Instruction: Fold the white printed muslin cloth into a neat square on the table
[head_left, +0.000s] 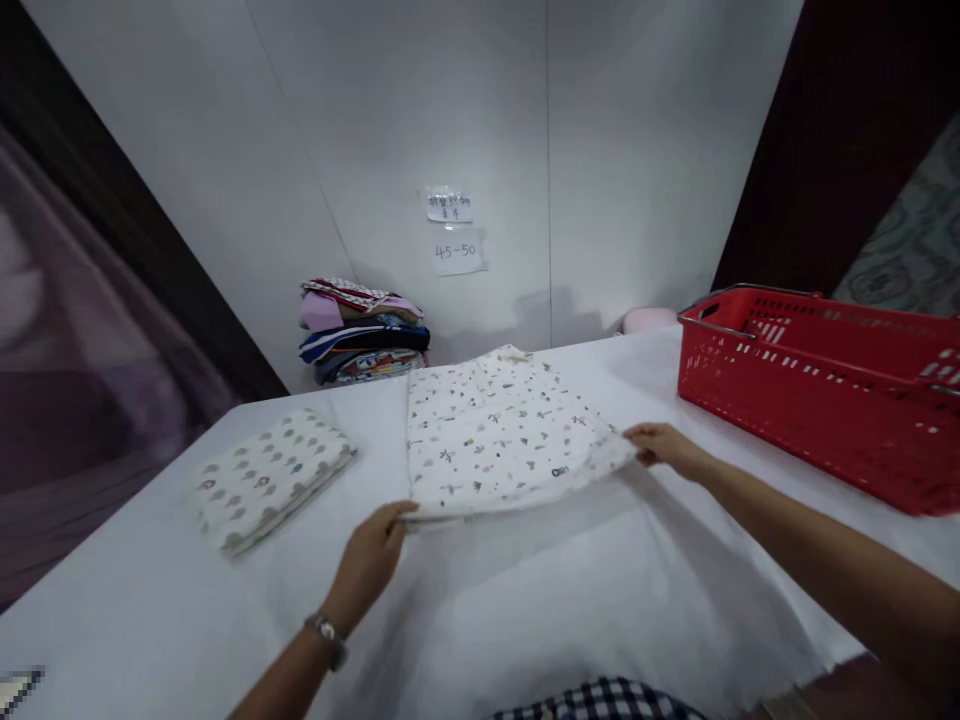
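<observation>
A white cloth with a small scattered print [499, 430] lies spread in front of me, its near edge lifted a little off the table. My left hand [377, 545] pinches the near left corner of this cloth. At the near right corner, my right hand [664, 447] grips the edge between thumb and fingers. To the left rests a folded cloth [274, 475], white with grey-green printed shapes. A watch or bracelet [327, 638] is on my left wrist.
A red plastic basket [810, 400] with metal handles stands at the right on the white-covered table [510, 610]. A stack of folded fabrics [365, 335] sits by the wall at the back. Two paper labels [457, 250] are stuck to the wall, and a dark curtain [90, 400] hangs at the left.
</observation>
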